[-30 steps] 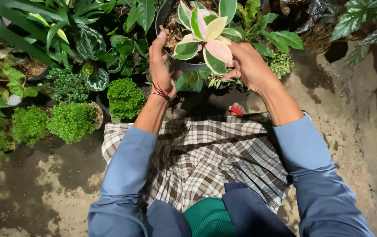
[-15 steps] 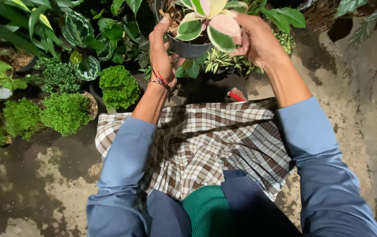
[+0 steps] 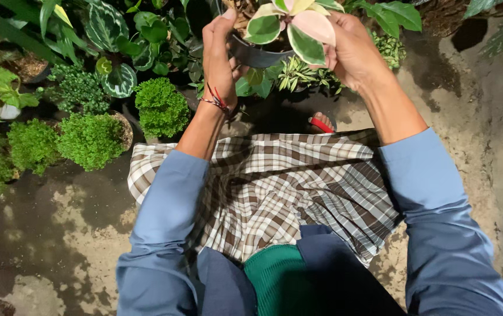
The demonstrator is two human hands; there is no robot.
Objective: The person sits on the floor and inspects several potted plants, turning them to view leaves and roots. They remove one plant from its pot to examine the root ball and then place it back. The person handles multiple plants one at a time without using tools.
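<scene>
The person is squatting over the wet ground [image 3: 58,234]. Both hands are gripping a dark pot [image 3: 251,55]: left hand [image 3: 219,55] on its side, right hand [image 3: 351,50] opposite. It is hanging lifted above the plants [image 3: 160,108], not yet set down.

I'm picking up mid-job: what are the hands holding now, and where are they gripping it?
Both hands hold one dark plant pot: left hand on its left rim and wall, right hand on the right side, partly hidden by its pink-and-green leaves.
</scene>
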